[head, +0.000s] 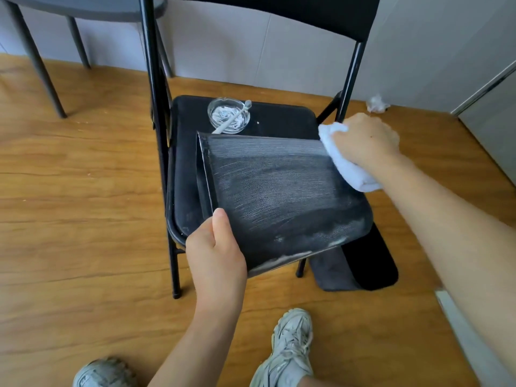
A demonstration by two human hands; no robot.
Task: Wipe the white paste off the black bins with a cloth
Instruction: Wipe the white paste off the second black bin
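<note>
A wooden floor [83, 169] fills most of the view, with a pale wall [251, 46] behind it. On the floor stands a black folding chair [156, 79], its padded seat [279, 115] facing the camera. A dark mat [371, 263] lies on the floor just beside the chair's front right leg. At the upper left, the legs of a grey table [36, 60] show.

A black bin [279, 196] lies tipped on its side on the seat, one broad textured wall turned up. That wall is streaked with thin white paste [268, 152], thicker along the near lower edge. The left hand [215, 252] grips the bin's near left corner, thumb on top of the wall and fingers hidden beneath. The right hand [365, 141] is closed around a folded white cloth [346, 163], pressing it against the bin's far right edge.

Behind the bin, at the back of the seat, sits a clear glass dish [229, 115] holding white paste, with a white stick [231, 118] resting across it. A crumpled bit of clear plastic [377, 103] lies by the wall. Two pale sneakers [290, 347] show at the bottom.
</note>
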